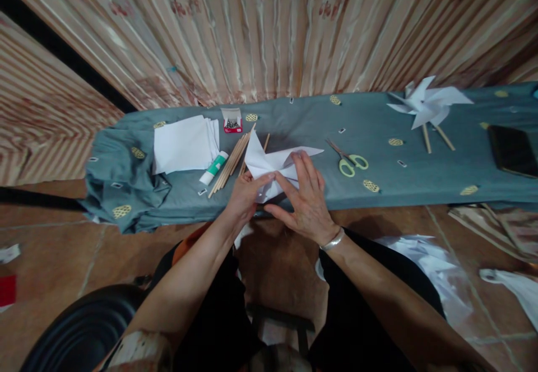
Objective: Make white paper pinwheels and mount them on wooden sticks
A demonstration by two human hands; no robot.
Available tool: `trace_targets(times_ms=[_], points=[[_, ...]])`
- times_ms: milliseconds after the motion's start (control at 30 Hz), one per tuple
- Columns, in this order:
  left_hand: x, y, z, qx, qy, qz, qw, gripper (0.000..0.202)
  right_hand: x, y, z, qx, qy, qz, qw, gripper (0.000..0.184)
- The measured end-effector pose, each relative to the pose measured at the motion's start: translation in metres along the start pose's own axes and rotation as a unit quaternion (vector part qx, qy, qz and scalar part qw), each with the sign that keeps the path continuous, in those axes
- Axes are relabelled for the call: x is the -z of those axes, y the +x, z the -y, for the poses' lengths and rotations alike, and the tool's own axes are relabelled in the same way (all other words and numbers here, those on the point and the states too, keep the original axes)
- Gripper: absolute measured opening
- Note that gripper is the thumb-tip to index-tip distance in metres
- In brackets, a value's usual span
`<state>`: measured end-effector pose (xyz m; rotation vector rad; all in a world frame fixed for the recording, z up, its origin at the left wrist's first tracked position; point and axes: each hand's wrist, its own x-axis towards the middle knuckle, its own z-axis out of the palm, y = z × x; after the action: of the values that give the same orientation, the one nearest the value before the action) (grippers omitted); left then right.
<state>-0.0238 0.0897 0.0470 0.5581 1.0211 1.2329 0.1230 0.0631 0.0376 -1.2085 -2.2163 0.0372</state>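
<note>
A white paper pinwheel (263, 162) with folded, pointed blades is between my hands at the table's near edge. My left hand (246, 195) is closed on its lower left side, the thumb lying on the paper near the middle. My right hand (309, 198), with a silver bangle at the wrist, rests its fingertips on the pinwheel's centre and right blade. Its fingers are apart and the thumb stands off below the paper. Just left of the pinwheel lie several thin wooden sticks (230, 164). Scissors (348, 161) with light green handles lie to the right.
A stack of white paper (182, 143), a glue stick (214, 167) and a small open red box of metal pins (232, 121) lie left on the cloth-covered table (294, 120). Paper pinwheels on sticks (424, 103) and a dark phone (513, 149) lie right. A curtain (269, 36) hangs behind.
</note>
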Motion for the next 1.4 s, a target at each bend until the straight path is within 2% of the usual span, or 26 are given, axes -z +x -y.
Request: trace_targets(times_ms=[233, 333, 533, 900, 1000, 1100, 1167, 1233, 1300, 1400], points=[[0.002, -0.004, -0.002, 0.016, -0.013, 0.025, 0.999, 0.043, 0.007, -0.001, 0.002, -0.016, 0.048, -0.018, 0.999, 0.049], [0.001, -0.005, -0.002, 0.024, -0.016, 0.019, 0.999, 0.042, 0.008, -0.002, 0.001, -0.013, 0.065, -0.029, 0.997, 0.045], [-0.002, -0.006, -0.004, 0.010, -0.003, -0.018, 1.000, 0.040, 0.009, 0.000, 0.002, -0.019, 0.061, -0.020, 0.998, 0.044], [0.000, -0.002, -0.006, -0.015, 0.028, -0.033, 0.999, 0.036, 0.014, 0.002, 0.004, -0.010, 0.054, -0.022, 0.998, 0.047], [0.002, 0.002, -0.008, -0.025, 0.018, -0.044, 0.999, 0.038, 0.023, 0.003, 0.001, -0.024, 0.057, -0.044, 0.997, 0.047], [0.005, 0.004, -0.011, -0.035, 0.003, -0.050, 0.998, 0.039, 0.029, 0.005, -0.007, -0.074, 0.098, -0.082, 0.989, 0.045], [0.006, 0.005, -0.012, -0.037, 0.001, -0.050, 0.998, 0.040, 0.028, 0.006, -0.015, -0.140, 0.159, -0.098, 0.972, 0.045], [0.007, 0.004, -0.012, -0.038, 0.002, -0.046, 0.998, 0.041, 0.023, 0.007, -0.022, -0.223, 0.248, -0.092, 0.938, 0.049], [0.006, 0.002, -0.011, -0.037, 0.002, -0.039, 0.999, 0.042, 0.017, 0.009, -0.026, -0.291, 0.356, -0.062, 0.886, 0.053], [0.002, -0.001, -0.007, -0.027, 0.009, -0.028, 0.999, 0.043, 0.013, 0.016, -0.024, -0.333, 0.499, -0.013, 0.800, 0.048]])
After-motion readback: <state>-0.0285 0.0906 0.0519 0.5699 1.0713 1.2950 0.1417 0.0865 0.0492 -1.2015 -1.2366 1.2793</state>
